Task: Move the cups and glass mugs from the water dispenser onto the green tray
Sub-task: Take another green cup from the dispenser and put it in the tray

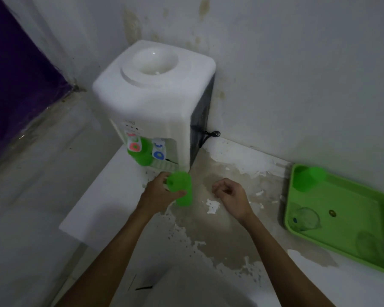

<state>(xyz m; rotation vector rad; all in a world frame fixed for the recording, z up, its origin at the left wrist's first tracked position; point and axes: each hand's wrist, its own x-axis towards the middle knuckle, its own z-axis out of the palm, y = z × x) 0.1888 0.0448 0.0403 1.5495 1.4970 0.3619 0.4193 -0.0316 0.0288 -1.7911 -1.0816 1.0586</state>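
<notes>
Gripping a green cup [182,191] upright in my left hand [162,193], fingers clamped round it, I saw the green tray [350,220] well off past my loosely curled, empty right hand [231,196].

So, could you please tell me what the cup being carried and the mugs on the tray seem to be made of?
The cup in the left hand looks like plastic: opaque, bright green, matte and evenly coloured. The mugs on the tray look like clear glass, since the green base shows through them, though blur leaves clear plastic possible. The tray itself seems to be smooth green plastic.
</notes>
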